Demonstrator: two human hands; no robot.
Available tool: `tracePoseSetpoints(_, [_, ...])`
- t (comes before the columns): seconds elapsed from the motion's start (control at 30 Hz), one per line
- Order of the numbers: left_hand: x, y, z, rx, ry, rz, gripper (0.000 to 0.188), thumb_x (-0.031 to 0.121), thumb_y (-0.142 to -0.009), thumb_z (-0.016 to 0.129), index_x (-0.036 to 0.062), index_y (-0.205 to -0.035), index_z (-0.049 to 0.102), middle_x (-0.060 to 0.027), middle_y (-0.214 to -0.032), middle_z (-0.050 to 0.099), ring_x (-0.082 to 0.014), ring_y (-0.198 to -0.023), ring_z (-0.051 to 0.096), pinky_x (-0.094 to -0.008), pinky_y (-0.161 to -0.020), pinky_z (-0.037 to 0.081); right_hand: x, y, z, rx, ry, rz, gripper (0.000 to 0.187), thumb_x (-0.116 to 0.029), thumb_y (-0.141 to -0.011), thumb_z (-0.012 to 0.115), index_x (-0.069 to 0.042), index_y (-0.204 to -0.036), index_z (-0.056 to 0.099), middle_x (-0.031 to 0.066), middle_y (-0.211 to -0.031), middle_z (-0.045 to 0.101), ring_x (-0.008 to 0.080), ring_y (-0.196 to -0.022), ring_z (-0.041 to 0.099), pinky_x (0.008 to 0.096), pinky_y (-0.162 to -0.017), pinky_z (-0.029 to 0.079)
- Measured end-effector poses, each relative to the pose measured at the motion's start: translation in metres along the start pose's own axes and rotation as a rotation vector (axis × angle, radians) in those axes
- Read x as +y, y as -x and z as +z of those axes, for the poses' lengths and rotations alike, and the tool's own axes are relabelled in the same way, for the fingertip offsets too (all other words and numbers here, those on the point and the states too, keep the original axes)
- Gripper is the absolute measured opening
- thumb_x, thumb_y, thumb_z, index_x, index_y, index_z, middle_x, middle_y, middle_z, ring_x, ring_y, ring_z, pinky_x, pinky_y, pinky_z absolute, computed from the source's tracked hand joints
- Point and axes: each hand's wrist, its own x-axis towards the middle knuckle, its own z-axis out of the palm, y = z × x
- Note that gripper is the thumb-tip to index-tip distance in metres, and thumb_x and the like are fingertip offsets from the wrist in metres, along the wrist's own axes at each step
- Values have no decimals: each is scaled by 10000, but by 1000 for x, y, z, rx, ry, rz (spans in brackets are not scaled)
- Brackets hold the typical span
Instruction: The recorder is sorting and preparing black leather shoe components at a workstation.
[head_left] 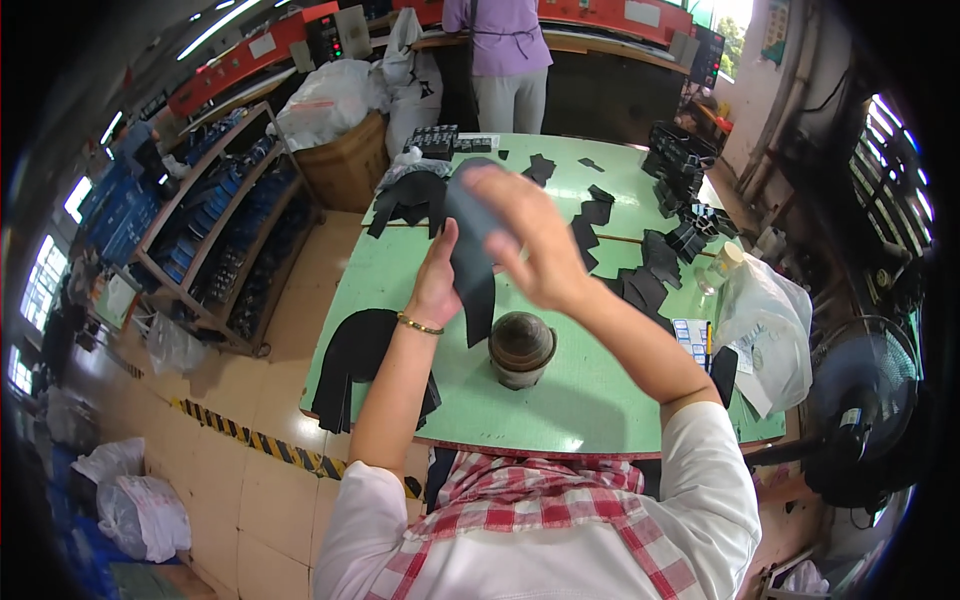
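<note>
A dark grey, curved flat piece [474,285] is held up above the table, one long end hanging down. My left hand [433,282] is closed on it, thumb upright at its left edge and fingers mostly hidden behind it. My right hand [540,240] lies over its upper part; motion smears the fingers, so their grip is unclear. Just below the piece's lower end stands a rounded, ridged brown object [522,345] in a cup-like base. Left of my left forearm, a stack of black U-shaped pieces [357,350] lies by the table's edge.
On the green table [560,415] are more black U-shaped pieces [412,188], scattered black cut pieces [640,285], a jar [722,265] and a white plastic bag [765,320]. A fan [860,400] stands at right, a loaded rack [215,235] at left. Another person [510,55] stands beyond the table.
</note>
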Motion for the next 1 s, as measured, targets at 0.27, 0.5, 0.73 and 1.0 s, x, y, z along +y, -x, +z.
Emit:
tracePoseSetpoints(0.27, [3,17,1,-25,163,-224,468,371,-927,401,10,-1225,400,-120,-1183,507,-241,-1050,531,-472,-861,469,148,92,33,-304,-902,1095,859,-674,-842,159,28,-1295,357,174,-1288,439,268,-1222,381,420,-1027,247])
tracePoseSetpoints(0.5, [4,32,-32,10,356,-343,504,357,-923,410,-14,-1260,362,-159,-1258,445,-319,-1149,446,-581,-923,378,101,115,2,-336,-1857,1062,832,-663,-840,241,41,-1259,390,167,-1186,529,267,-1040,560,417,-911,431])
tracePoseSetpoints(0.73, [-4,47,-36,30,337,-451,471,317,-933,397,-11,-1268,351,-160,-1279,425,-312,-1168,435,-580,-923,381,100,153,-21,-359,-1886,1163,618,-565,-885,326,-60,-1220,451,57,-916,639,114,-689,627,206,-596,500])
tracePoseSetpoints(1.0, [-13,54,-30,-2,360,-499,471,302,-936,390,-29,-1267,341,-177,-1269,428,-324,-1154,449,-587,-903,396,70,165,-20,-292,-1342,1267,580,-568,-888,327,-111,-1224,449,-45,-779,581,40,-645,518,196,-548,383])
